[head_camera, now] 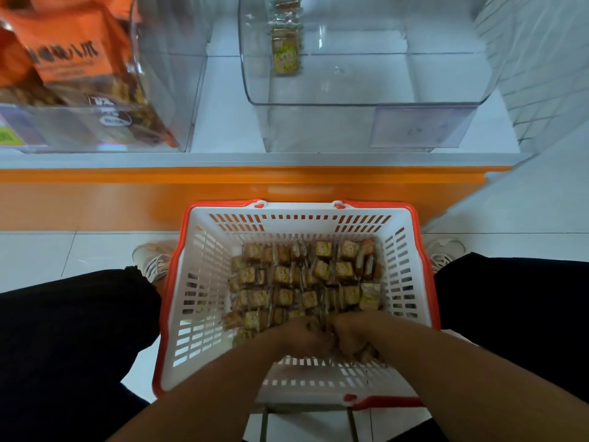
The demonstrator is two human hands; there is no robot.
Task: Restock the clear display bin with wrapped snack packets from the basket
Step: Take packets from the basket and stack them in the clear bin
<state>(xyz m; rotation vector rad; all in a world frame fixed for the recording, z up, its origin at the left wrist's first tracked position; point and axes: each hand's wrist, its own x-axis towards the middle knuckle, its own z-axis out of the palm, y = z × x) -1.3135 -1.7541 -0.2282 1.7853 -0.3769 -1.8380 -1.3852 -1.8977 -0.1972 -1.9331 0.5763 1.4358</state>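
At the far left of the shelf I see a clear bin packed with orange snack bags, their print too blurred for me to read. Right of it, across a strip of bare white shelf, stands the clear display bin; it holds only a short stack of wrapped packets leaning near its back left corner, and a blank label holder sits on its front wall. Below the shelf runs an orange ledge. On the tiled floor in front of it, between my two dark-trousered knees, rests the white basket with its red rim. Its bottom is covered with small square snack packets, green-and-yellow faces mostly up, some tipped on edge. Both my forearms reach down into the near end of the basket. My left hand has its fingers curled down into the heap, closed around packets, though the motion blur hides how many. Touching it on the right, my right hand is likewise curled into the pile and clutching packets near the basket's near wall. A pale shoe shows on either side of the basket.
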